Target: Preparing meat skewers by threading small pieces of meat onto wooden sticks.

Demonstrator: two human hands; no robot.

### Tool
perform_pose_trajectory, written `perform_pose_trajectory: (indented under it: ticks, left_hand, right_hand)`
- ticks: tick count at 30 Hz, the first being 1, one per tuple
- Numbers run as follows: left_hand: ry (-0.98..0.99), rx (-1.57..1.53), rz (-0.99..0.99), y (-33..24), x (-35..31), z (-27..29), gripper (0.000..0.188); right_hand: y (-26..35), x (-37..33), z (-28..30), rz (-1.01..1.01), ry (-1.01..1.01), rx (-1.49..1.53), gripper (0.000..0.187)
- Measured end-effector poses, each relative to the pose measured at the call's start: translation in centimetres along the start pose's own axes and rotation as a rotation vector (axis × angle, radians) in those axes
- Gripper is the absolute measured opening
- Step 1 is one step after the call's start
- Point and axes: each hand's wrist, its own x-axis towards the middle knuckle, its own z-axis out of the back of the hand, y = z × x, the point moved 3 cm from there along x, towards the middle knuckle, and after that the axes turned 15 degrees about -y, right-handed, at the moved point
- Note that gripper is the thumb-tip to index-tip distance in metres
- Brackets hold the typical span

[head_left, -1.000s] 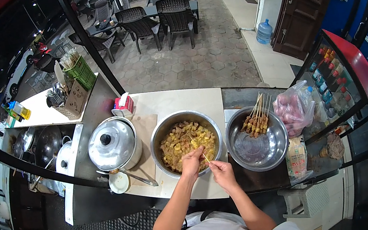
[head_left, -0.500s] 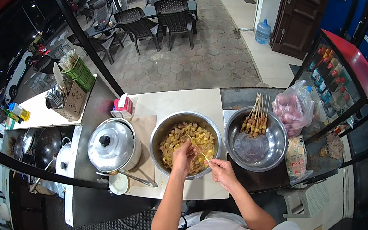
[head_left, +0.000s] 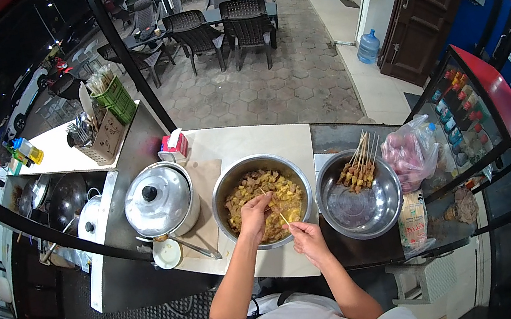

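Observation:
A steel bowl [head_left: 218, 217] of yellowish cut meat [head_left: 279, 187] stands in front of me. Over it, my right hand [head_left: 309, 239] pinches a thin wooden skewer [head_left: 283, 217] near its lower end, slanting up toward the other hand. My left hand [head_left: 254, 218] is closed above the meat, thumb and fingertips together at the skewer's upper part; what lies between them is too small to make out. To the right, a second steel bowl [head_left: 352, 209] holds a bunch of loaded meat skewers [head_left: 357, 174], their bare sticks leaning on the far rim.
Left of the bowls are a lidded pot [head_left: 156, 204], a ladle [head_left: 197, 247], a small white dish [head_left: 167, 254] and a tissue pack [head_left: 174, 147]. At right lie a plastic bag of reddish round items [head_left: 405, 151], another packet [head_left: 412, 221] and a glass display case [head_left: 462, 104].
My left fingers have closed more tightly around the skewer's upper part. The right hand keeps its grip and has hardly moved. The whole view has shifted slightly.

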Motion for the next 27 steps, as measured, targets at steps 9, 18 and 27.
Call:
perform_pose_trajectory:
  ticks: [9, 18, 27]
  left_hand:
    - [0.075, 0.011, 0.013, 1.0, -0.2, 1.4, 0.008]
    - [0.136, -0.178, 0.154, 1.1, -0.2, 1.1, 0.006]
    - [0.047, 0.154, 0.063, -0.4, 2.5, 2.8, 0.025]
  right_hand:
    - [-0.4, 0.0, -0.2, -0.031, 0.003, 0.037, 0.022]
    - [-0.5, 0.2, 0.0, -0.138, 0.08, 0.202, 0.023]
    - [0.2, 0.0, 0.4, -0.044, -0.029, 0.114, 0.022]
